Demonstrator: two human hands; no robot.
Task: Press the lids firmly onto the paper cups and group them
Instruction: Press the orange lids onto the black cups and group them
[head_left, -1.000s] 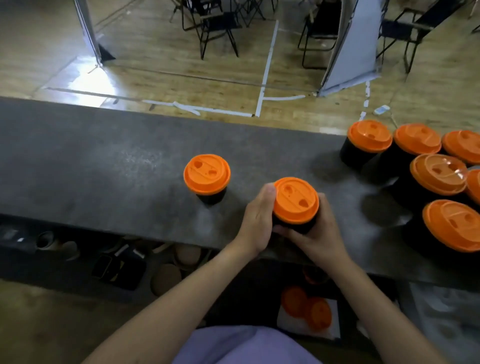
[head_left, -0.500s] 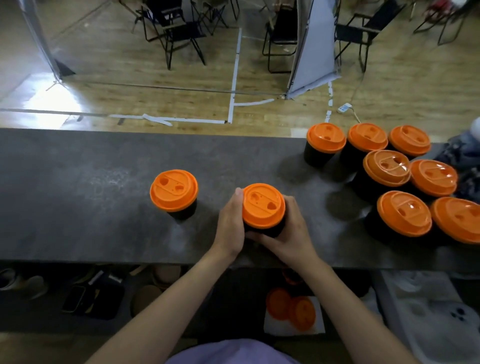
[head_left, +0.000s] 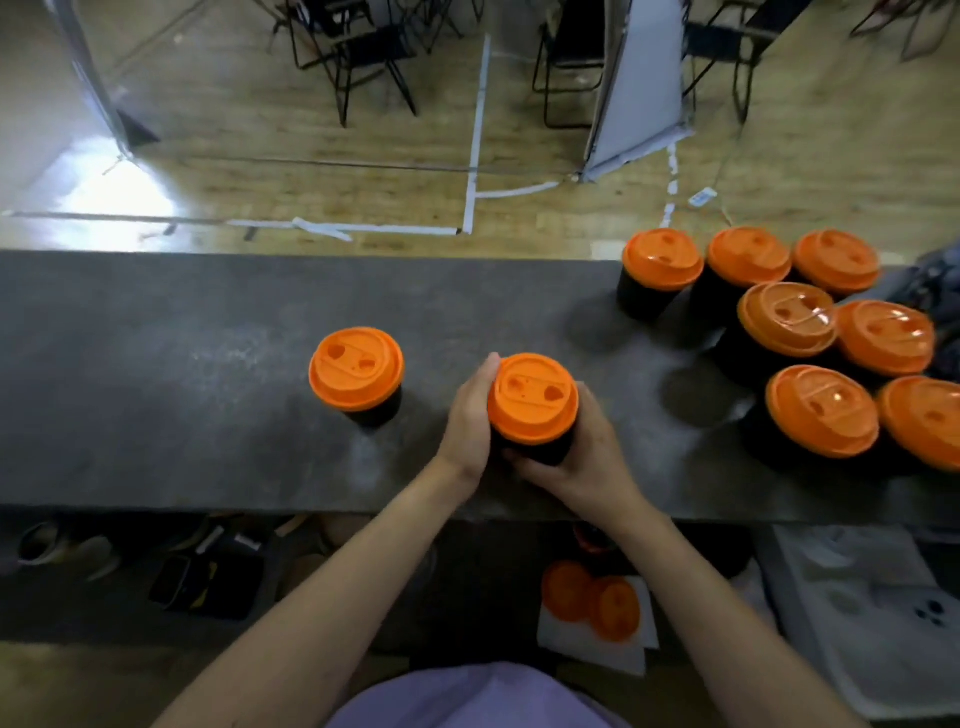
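The left hand (head_left: 467, 422) is cupped against the left side of a black paper cup (head_left: 540, 451), its thumb reaching up beside the rim of the cup's orange lid (head_left: 532, 397). The right hand (head_left: 589, 460) grasps the same cup from the near right, with the fingers curled around the lower wall. Both hands are closed round it, one on each side.

The cup stands upright on the grey counter (head_left: 156, 374), close to the near edge and about midway along what can be seen. Its long axis runs straight up and the lid faces the ceiling. A raised oblong panel crosses the top of the lid from left to right, with a round hole at its left end and a second opening at its right end.

Just to the left, apart from the hands, a second lidded cup (head_left: 356, 369) stands upright on its own, its lid panel slanting a little from far left to near right.

Well off to the right, a cluster of lidded cups (head_left: 787, 327) stands packed together at the counter's end. Seven show, all upright, and the nearest is cut by the picture's edge.

Below the counter, spare orange lids (head_left: 592, 603) lie on a white sheet (head_left: 623, 654). Beyond the counter is a wooden floor (head_left: 260, 171) with white tape lines, folding chairs (head_left: 363, 47) and a leaning white board (head_left: 639, 88).
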